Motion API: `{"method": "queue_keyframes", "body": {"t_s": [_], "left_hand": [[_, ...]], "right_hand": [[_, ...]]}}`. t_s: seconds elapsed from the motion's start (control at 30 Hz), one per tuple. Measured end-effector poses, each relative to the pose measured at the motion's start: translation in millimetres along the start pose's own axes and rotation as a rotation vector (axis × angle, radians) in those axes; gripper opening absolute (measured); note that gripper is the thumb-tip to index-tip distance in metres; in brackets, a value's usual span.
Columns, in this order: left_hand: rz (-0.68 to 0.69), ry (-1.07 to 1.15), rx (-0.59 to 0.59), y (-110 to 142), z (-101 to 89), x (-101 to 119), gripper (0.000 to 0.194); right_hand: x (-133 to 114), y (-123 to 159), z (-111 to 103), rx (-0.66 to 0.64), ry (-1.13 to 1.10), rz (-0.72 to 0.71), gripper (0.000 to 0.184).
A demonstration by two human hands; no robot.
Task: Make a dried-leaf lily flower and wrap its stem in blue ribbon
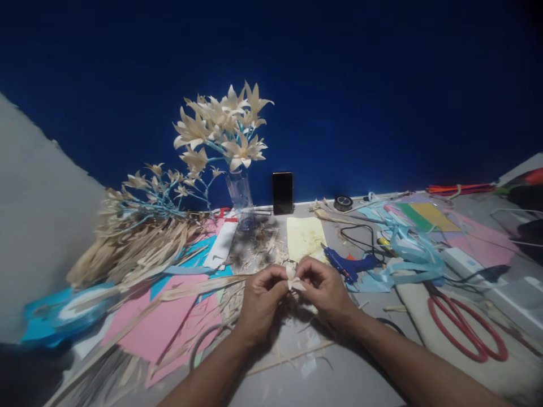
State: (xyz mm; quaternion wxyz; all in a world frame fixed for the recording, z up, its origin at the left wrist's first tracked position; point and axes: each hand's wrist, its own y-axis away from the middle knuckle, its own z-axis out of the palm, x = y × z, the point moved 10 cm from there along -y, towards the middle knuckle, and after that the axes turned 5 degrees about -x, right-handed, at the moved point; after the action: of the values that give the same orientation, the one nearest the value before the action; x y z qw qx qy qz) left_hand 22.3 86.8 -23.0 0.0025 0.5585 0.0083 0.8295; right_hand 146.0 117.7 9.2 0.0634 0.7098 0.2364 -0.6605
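My left hand and my right hand meet above the middle of the table, both pinched on a small pale dried-leaf piece held between the fingertips. Its exact shape is partly hidden by my fingers. Right behind my right hand lies a blue glue gun with its black cord. A yellow paper sheet lies just beyond my hands.
A glass vase of pale leaf flowers stands at the back beside an upright phone. Dried leaf strips and pink paper cover the left. Red scissors, blue ribbon, coloured sheets, tape roll lie right.
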Motion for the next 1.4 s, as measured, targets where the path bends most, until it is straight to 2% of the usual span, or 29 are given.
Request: {"method": "queue_keyframes", "body": {"t_s": [0.13, 0.23, 0.33, 0.53, 0.67, 0.83, 1.1, 1.3, 1.4], "left_hand": [[-0.090, 0.192, 0.041, -1.3, 0.3, -11.1, 0.026], [-0.045, 0.147, 0.028, -2.4, -1.1, -3.7, 0.025], [-0.022, 0.092, -0.006, -2.2, -2.0, 0.3, 0.024], [-0.039, 0.005, -0.036, -3.8, -5.7, -4.2, 0.018], [-0.060, 0.040, -0.023, -4.1, -4.9, -6.7, 0.019], [-0.103, 0.074, 0.017, -2.4, -5.8, -11.5, 0.021], [-0.114, 0.025, 0.001, -2.5, -11.3, -15.6, 0.020], [-0.120, 0.008, -0.022, -0.6, -7.2, -10.3, 0.020], [-0.051, -0.036, -0.021, -1.8, -5.8, -1.8, 0.015]], "right_hand": [[5.4, -0.7, 0.2, -0.007, -0.058, 0.039, 0.017], [-1.5, -1.3, -2.8, -0.002, -0.043, -0.026, 0.023], [-3.4, -1.7, -3.8, -0.014, -0.007, -0.024, 0.022], [-1.0, -1.8, -1.9, -0.053, 0.021, 0.014, 0.011], [1.6, -2.1, -2.9, -0.046, 0.041, 0.018, 0.008], [0.7, -2.8, -1.9, -0.051, 0.015, 0.019, 0.007], [3.1, -3.7, -5.1, -0.032, 0.037, 0.020, 0.006], [0.3, -3.4, -6.7, -0.017, 0.077, -0.002, 0.008], [1.0, -3.2, -6.2, -0.021, 0.067, 0.007, 0.007]]}}
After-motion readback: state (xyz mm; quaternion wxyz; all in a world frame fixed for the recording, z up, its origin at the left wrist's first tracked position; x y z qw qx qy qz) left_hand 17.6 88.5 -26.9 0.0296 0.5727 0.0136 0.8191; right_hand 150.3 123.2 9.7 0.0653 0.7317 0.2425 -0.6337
